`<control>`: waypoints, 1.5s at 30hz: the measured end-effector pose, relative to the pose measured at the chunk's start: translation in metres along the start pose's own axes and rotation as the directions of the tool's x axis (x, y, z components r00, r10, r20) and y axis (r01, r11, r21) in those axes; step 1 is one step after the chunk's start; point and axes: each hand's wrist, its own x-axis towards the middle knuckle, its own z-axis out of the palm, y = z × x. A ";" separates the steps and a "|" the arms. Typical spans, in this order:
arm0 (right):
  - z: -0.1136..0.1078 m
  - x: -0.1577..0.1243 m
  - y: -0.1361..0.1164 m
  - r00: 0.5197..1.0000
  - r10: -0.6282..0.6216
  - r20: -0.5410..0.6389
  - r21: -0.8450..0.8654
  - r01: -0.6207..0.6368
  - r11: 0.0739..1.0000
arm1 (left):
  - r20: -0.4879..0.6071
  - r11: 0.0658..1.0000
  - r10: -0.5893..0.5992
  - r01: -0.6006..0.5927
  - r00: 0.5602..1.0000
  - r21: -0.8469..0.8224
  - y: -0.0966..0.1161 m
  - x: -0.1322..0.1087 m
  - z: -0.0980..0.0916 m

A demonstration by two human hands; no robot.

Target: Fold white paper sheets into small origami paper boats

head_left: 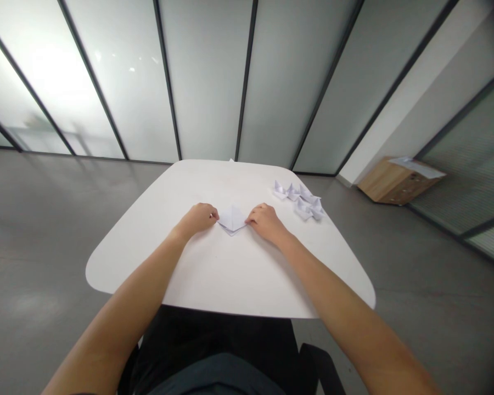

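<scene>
A small folded piece of white paper [232, 219], diamond-shaped with a raised crease, lies on the white table [214, 274] between my hands. My left hand [197, 218] pinches its left corner with curled fingers. My right hand [264, 219] pinches its right corner the same way. Both forearms stretch out over the table toward the paper.
Several finished white paper boats [300, 199] sit in a cluster at the table's far right. A wooden box [399, 179] with a sheet on top stands on the grey floor at the right wall. Frosted glass panels run behind the table. A black chair arm [321, 365] shows below.
</scene>
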 end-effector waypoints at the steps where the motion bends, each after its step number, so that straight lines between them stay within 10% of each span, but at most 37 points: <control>1: -0.003 -0.001 -0.005 1.000 -0.003 -0.002 -0.024 0.003 1.000 | -0.021 1.000 -0.001 0.001 1.000 0.023 0.004 -0.001 0.001; 23: 0.001 0.002 -0.045 0.999 -0.019 0.040 -0.045 0.021 0.999 | 0.043 0.982 0.188 -0.187 0.981 -0.032 0.026 0.000 0.010; 45: -0.007 0.000 -0.038 0.996 0.083 0.040 -0.026 -0.082 0.996 | 0.074 0.992 0.013 -0.003 0.997 -0.123 0.021 -0.001 -0.002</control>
